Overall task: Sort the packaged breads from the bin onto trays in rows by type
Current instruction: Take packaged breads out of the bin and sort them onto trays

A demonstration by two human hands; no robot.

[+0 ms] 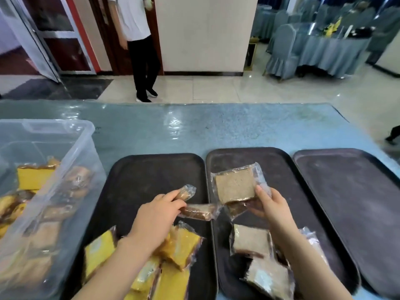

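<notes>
Pinched at its near corner by the right hand (270,204), a wrapped grey-brown bread slice (234,187) is held just over the middle tray (281,161), seemingly to extend the column of matching slices (251,240) lying nearer. Two brown wrapped pieces (198,211) are gripped by the left hand (160,215) over the left tray (134,169), whose near end carries yellow cake slices (179,245); more packets remain in the clear bin (65,148), and the right tray (346,180) is kept bare, presumably for another type.

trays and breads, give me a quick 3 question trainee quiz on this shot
1. True or false: the right tray holds bread.
2. Which tray has the yellow cakes: A left, B middle, C right?
3. What does the right hand hold?

Key:
1. False, it shows no packs.
2. A, the left tray.
3. A pack of brown bread, over the middle tray.
</notes>
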